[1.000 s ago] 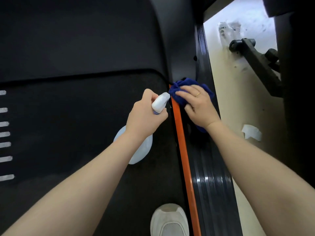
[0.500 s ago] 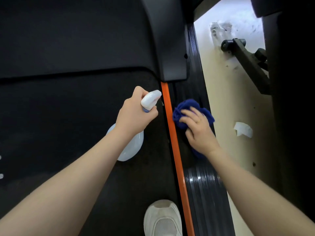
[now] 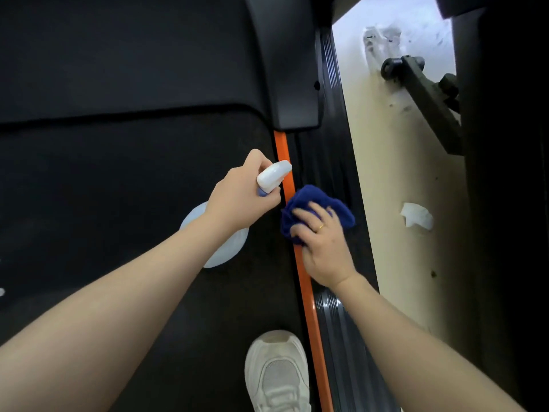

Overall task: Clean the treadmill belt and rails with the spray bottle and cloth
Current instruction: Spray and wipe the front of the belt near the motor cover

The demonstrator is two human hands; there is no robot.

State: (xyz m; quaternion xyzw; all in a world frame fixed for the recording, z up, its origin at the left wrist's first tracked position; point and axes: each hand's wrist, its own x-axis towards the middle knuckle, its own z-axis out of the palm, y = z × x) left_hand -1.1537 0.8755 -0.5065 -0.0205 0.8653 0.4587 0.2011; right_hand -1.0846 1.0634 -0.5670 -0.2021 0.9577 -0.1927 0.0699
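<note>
two hands: left hand (image 3: 242, 200) grips spray bottle (image 3: 218, 237), right hand (image 3: 322, 248) presses cloth (image 3: 318, 208).

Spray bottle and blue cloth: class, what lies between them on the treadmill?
In the head view, the orange strip runs between the spray bottle in the left hand and the blue cloth under the right hand.
</note>
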